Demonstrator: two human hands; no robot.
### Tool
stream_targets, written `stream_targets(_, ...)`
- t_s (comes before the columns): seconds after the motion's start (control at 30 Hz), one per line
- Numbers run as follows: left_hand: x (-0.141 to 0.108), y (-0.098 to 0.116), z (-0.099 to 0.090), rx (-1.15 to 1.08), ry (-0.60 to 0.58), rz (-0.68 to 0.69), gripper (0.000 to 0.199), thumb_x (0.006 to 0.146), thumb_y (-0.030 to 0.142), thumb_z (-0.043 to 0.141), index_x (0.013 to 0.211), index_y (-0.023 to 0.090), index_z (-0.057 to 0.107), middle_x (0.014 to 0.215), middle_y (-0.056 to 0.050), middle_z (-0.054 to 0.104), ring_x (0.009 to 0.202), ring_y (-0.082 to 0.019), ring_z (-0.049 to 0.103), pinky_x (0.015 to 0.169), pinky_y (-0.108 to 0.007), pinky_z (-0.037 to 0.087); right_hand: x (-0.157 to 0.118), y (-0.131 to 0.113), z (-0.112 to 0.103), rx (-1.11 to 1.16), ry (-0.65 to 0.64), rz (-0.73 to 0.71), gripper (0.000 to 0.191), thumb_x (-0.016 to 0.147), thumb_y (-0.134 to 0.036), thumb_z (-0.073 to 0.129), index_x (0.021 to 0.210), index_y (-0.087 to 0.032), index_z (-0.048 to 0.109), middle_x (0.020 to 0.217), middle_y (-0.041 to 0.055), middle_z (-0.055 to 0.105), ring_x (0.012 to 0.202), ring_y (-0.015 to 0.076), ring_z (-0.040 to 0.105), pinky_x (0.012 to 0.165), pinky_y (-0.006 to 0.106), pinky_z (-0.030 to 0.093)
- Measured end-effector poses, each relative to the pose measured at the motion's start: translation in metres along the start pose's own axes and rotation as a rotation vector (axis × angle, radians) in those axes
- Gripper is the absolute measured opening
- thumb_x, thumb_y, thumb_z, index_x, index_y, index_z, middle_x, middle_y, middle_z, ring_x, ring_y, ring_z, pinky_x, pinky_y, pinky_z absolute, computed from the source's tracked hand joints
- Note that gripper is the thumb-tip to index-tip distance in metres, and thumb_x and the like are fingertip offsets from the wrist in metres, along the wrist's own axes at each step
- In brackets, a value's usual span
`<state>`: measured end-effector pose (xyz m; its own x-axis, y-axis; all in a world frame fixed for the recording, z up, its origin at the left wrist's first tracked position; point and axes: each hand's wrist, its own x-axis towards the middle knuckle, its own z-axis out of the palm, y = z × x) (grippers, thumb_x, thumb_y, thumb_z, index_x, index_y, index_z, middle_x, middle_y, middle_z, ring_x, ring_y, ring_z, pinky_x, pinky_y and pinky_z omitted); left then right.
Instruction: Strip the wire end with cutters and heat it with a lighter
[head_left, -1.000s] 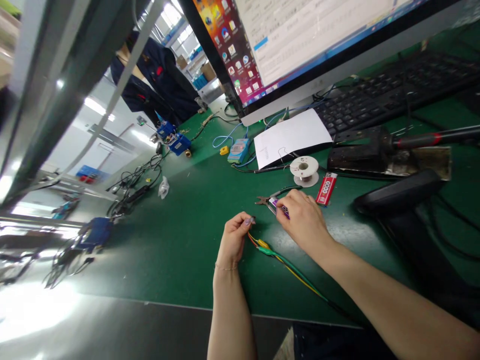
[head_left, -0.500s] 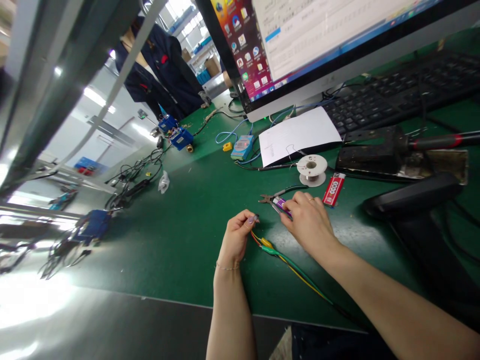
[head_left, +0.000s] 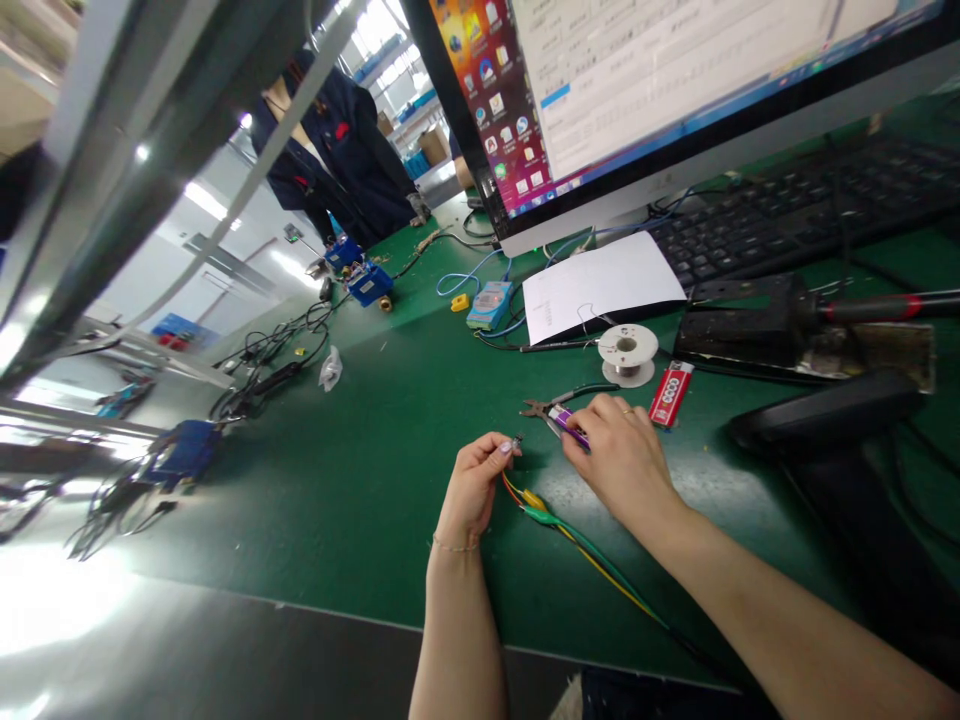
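Observation:
My left hand is closed in a pinch on a small dark metallic part, whose exact kind is too small to tell. Thin red and yellow wires run from beneath these fingers to a yellow alligator clip and a green alligator clip, with leads trailing right. The fingers of my right hand are closed around a slim purple object with a white end. Just beyond it lie cutting pliers, jaws pointing left, partly covered by the purple object and my hand.
Behind my right hand are a solder spool and a red packet. A white sheet, keyboard and monitor stand farther back. A black scanner-like device is at right. A person stands across the green bench.
The purple object's white end has swung slightly over the pliers. The small part between my left fingers is turned a little and shows more. The view has tilted slightly.

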<state>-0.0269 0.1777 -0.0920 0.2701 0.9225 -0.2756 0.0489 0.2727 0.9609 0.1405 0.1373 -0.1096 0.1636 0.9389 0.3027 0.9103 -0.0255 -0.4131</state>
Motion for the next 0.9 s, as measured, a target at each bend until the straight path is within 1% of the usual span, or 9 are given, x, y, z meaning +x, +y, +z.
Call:
stream_targets(0.23,0.002,-0.001,-0.001,0.009,0.025,0.003,0.021,0.065,0.033,0.068,0.066,0.013,0.063,0.063,0.0,0.052,0.06,-0.009,0.04,0.06,-0.022,0.029,-0.001,0.002,0.002,-0.007,-0.002,0.011,0.008,0.077,-0.026,0.063,0.077,-0.018,0.06,0.08,0.0041,0.049,0.082,0.0224,0.044,0.067,0.032,0.028)
stream_targets(0.4,0.007,-0.006,-0.004,0.078,0.066,0.033,0.021,0.065,0.034,0.069,0.07,0.014,0.066,0.065,-0.001,0.056,0.064,-0.01,0.044,0.064,-0.022,0.033,-0.002,0.002,0.002,0.01,-0.013,0.008,0.007,0.078,-0.025,0.06,0.078,-0.018,0.06,0.08,0.0048,0.049,0.082,0.0221,0.044,0.068,0.032,0.029)
stream_targets(0.57,0.015,-0.015,-0.002,0.167,0.127,0.05,0.028,0.06,0.04,0.072,0.074,0.015,0.068,0.069,-0.002,0.061,0.067,-0.013,0.049,0.067,-0.024,0.038,-0.002,0.001,0.002,0.114,0.015,0.006,0.005,0.079,-0.02,0.056,0.077,-0.017,0.059,0.08,0.006,0.049,0.082,0.0236,0.044,0.068,0.035,0.032)
stream_targets(0.67,0.019,-0.015,-0.001,0.224,0.162,0.065,0.031,0.059,0.045,0.072,0.071,0.017,0.067,0.067,-0.002,0.062,0.065,-0.015,0.052,0.065,-0.026,0.04,-0.002,-0.002,0.001,0.165,0.066,-0.015,0.006,0.079,-0.016,0.053,0.076,-0.018,0.058,0.08,0.0063,0.051,0.081,0.0236,0.046,0.068,0.038,0.035)
stream_targets(0.73,0.018,-0.011,0.0,0.274,0.174,0.082,0.03,0.058,0.048,0.071,0.067,0.02,0.066,0.065,0.0,0.062,0.065,-0.017,0.053,0.064,-0.027,0.04,-0.002,-0.007,-0.002,0.169,0.116,-0.033,0.007,0.077,-0.014,0.054,0.075,-0.019,0.058,0.08,0.0059,0.053,0.079,0.0225,0.047,0.068,0.038,0.038)
stream_targets(0.8,0.015,-0.005,0.001,0.338,0.162,0.092,0.027,0.056,0.05,0.07,0.064,0.024,0.066,0.064,0.002,0.064,0.067,-0.018,0.055,0.066,-0.029,0.041,-0.004,-0.013,-0.005,0.161,0.187,-0.043,0.007,0.068,-0.012,0.06,0.07,-0.019,0.057,0.078,0.005,0.054,0.075,0.0219,0.049,0.065,0.038,0.041)
stream_targets(0.87,0.012,0.001,0.004,0.391,0.134,0.09,0.026,0.05,0.053,0.071,0.059,0.029,0.065,0.06,0.006,0.064,0.067,-0.021,0.057,0.067,-0.032,0.042,-0.006,-0.02,-0.008,0.127,0.262,-0.064,0.011,0.061,-0.015,0.066,0.067,-0.02,0.057,0.075,0.0031,0.055,0.073,0.0204,0.05,0.064,0.036,0.045)
stream_targets(0.9,0.012,0.003,0.006,0.406,0.133,0.09,0.029,0.046,0.057,0.07,0.056,0.032,0.063,0.056,0.009,0.063,0.065,-0.021,0.058,0.066,-0.033,0.042,-0.006,-0.023,-0.008,0.099,0.294,-0.077,0.013,0.059,-0.019,0.069,0.066,-0.021,0.058,0.075,0.0017,0.056,0.072,0.019,0.051,0.063,0.034,0.046)
